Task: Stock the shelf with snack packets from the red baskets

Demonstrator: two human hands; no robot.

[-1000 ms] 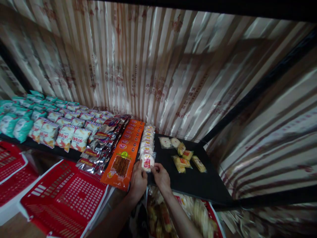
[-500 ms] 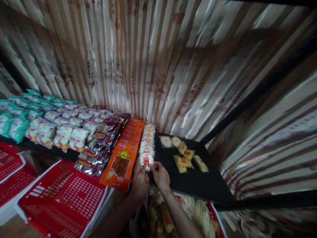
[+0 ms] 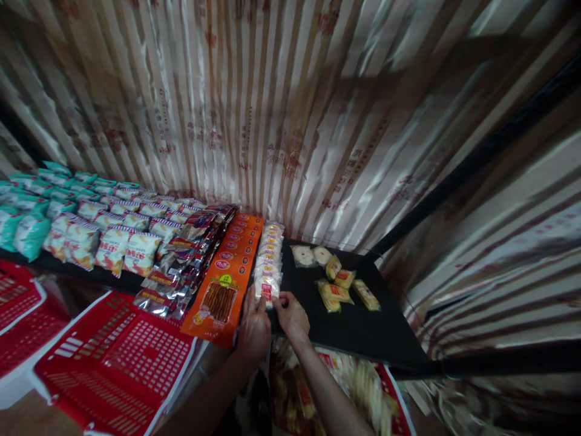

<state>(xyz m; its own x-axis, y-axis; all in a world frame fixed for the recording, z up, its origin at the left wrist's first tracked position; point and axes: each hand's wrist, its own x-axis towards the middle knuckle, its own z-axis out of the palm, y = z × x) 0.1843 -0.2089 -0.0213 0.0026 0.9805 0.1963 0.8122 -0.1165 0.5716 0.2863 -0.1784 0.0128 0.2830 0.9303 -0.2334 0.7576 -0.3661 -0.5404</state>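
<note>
A row of overlapping clear packets of white round rice crackers (image 3: 271,254) runs back along the black shelf. At its front end lies one packet of rice crackers (image 3: 267,289) with a red label. My left hand (image 3: 254,330) holds this packet at its lower left edge, fingers on the wrapper. My right hand (image 3: 293,318) pinches its lower right corner between thumb and fingers. Just left of the row lies a fan of orange snack packs (image 3: 222,281). To the right, a few loose white cracker packets (image 3: 303,256) and yellow wrapped snacks (image 3: 336,293) are scattered.
Silver-and-maroon packets (image 3: 172,272), white chip bags (image 3: 111,248) and teal bags (image 3: 31,233) fill the shelf's left. Below are a red basket (image 3: 136,351) and another basket of packed snacks (image 3: 336,387). A dark post (image 3: 454,181) slants at right; a striped sheet (image 3: 254,121) hangs behind.
The view has shifted slightly. Both hands stay at the front packet of the row, with almost no movement relative to it.
</note>
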